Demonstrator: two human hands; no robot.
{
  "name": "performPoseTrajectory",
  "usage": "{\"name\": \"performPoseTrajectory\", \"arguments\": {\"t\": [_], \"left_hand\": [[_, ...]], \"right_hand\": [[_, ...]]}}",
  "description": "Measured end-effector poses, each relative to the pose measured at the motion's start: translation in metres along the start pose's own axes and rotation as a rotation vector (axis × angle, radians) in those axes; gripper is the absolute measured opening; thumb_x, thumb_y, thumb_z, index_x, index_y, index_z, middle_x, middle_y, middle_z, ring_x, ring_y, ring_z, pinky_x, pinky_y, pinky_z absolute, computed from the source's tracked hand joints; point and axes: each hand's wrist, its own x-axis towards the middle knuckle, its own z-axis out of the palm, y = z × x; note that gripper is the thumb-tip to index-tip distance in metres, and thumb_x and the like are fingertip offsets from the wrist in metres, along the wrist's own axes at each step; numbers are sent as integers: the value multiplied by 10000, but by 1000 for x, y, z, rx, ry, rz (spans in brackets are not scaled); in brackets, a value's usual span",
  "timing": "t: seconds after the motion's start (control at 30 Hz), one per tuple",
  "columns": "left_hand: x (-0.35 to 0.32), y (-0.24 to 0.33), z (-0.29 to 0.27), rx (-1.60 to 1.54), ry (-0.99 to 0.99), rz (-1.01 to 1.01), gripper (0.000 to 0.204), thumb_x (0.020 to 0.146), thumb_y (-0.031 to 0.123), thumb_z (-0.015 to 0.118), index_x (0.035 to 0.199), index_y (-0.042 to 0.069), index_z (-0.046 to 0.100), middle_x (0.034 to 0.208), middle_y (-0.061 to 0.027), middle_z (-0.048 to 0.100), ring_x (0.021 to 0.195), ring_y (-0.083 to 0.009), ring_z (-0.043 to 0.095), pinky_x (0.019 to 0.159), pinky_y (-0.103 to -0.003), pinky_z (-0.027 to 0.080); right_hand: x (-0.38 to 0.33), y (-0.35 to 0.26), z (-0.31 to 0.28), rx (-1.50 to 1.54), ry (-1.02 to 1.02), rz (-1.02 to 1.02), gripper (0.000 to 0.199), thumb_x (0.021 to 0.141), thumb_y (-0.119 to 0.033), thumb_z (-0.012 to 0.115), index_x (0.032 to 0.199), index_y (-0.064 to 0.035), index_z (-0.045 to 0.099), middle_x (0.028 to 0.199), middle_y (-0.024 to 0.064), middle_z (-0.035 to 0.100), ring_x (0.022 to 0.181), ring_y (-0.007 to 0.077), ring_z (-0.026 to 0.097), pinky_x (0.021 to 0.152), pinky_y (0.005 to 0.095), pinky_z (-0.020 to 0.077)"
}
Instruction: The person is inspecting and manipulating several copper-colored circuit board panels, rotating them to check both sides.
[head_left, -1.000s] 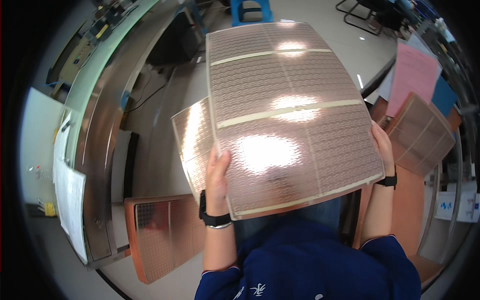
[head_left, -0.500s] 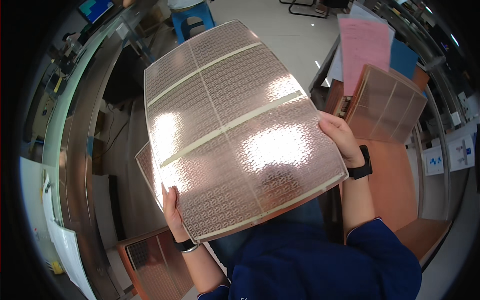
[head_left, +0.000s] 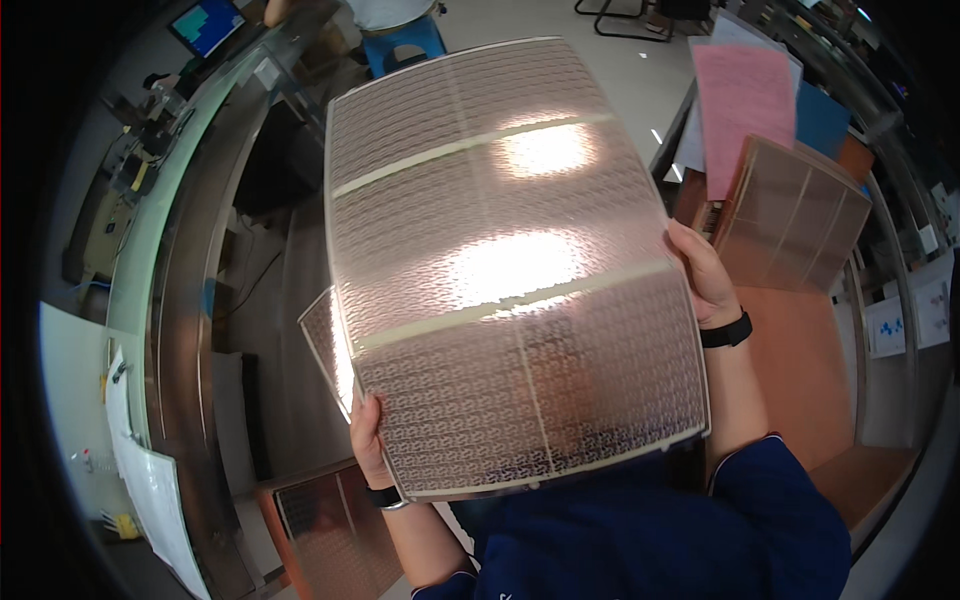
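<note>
Both hands up, big copper sheet [head_left: 510,270] held in front of view, patterned face glaring under 2 light patches. Left hand [head_left: 368,440] clamps lower left edge, thumb on front, fingers hidden behind. Right hand [head_left: 700,275] grips right edge, fingers curled round rim. Second, smaller sheet [head_left: 325,345] peeks out behind, just above left thumb; can't tell if left fingers hold it too. Beyond right fingers: another copper sheet [head_left: 795,215] leaning, pink paper [head_left: 745,100] above it. Below left wrist: stack of sheets [head_left: 325,525].
</note>
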Motion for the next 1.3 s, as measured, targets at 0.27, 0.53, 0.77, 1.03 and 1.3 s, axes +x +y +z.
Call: {"name": "performPoseTrajectory", "arguments": {"t": [0.27,0.53,0.77,1.03,1.3], "left_hand": [[1,16,19,-356,72,69,566,950,467,295,1292,33,414,1211,-129,518,1067,-208,542,911,-350,461],[-6,-33,20,-382,0,-7,304,932,210,476,1197,63,481,1198,-67,545,1103,-200,518,959,-381,423],[-4,2,-17,-158,261,120,239,933,128,465,1155,44,494,1059,-53,593,997,-142,559,893,-288,453],[-3,22,-38,-28,259,216,208,943,93,420,1110,-16,477,1020,-113,606,902,-142,604,790,-262,507],[-5,25,-54,53,280,200,236,939,74,396,1136,-27,477,1050,-128,593,925,-170,606,792,-292,518]], "right_hand": [[7,23,3,31,-29,-211,390,935,-123,438,1296,7,368,1218,117,517,1075,216,538,918,326,446],[-5,52,26,-51,-55,-224,492,885,-113,519,1329,-30,324,1300,113,442,1179,249,452,997,411,372],[-19,-18,-24,65,180,-464,201,913,-95,478,1091,-7,512,1031,85,598,980,169,576,880,340,480],[-42,-28,-48,-216,194,-446,358,903,-57,466,1253,4,416,1162,92,547,1022,163,561,844,316,510],[-42,-21,-21,-464,168,-336,506,876,-111,523,1328,-20,314,1208,87,507,1028,169,552,814,294,502]]}}
